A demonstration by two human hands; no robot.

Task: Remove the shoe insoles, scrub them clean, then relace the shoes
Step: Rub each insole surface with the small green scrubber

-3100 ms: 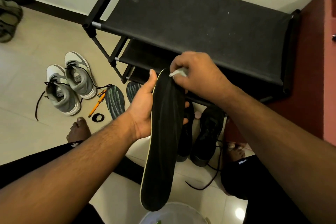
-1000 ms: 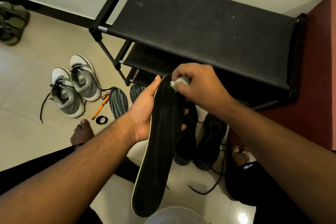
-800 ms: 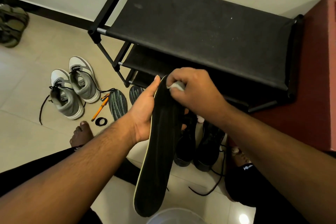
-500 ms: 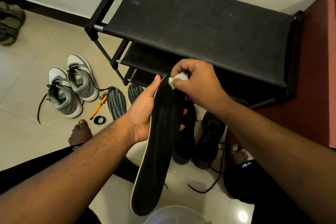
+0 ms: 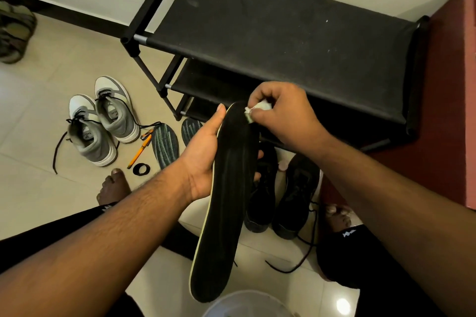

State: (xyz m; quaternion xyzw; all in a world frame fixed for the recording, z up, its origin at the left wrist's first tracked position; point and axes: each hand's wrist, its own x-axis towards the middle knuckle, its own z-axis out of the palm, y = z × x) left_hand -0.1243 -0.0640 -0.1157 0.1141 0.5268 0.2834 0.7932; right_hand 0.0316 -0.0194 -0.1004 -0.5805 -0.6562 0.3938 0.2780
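Note:
My left hand (image 5: 203,157) grips a long black insole (image 5: 226,203) by its edge, holding it upright in front of me. At the insole's top end my right hand (image 5: 280,116) pinches a small white scrubbing pad (image 5: 255,110) against it. A pair of black shoes (image 5: 280,188) with loose laces stands on the floor behind the insole. To the left stand two grey and white sneakers (image 5: 100,118) with black laces. Two dark patterned insoles (image 5: 164,144) lie beside them on the tiles.
A black shoe rack (image 5: 270,33) stands ahead against the wall. An orange pen (image 5: 139,152) and a black ring (image 5: 141,169) lie near the sneakers. A pale basin rim (image 5: 247,304) shows at the bottom. A red surface (image 5: 453,110) is on the right, and my bare feet are on the tiles.
My right hand has shifted the white pad in small strokes over the insole's top end. The left hand has kept its hold, with the insole tilting slightly.

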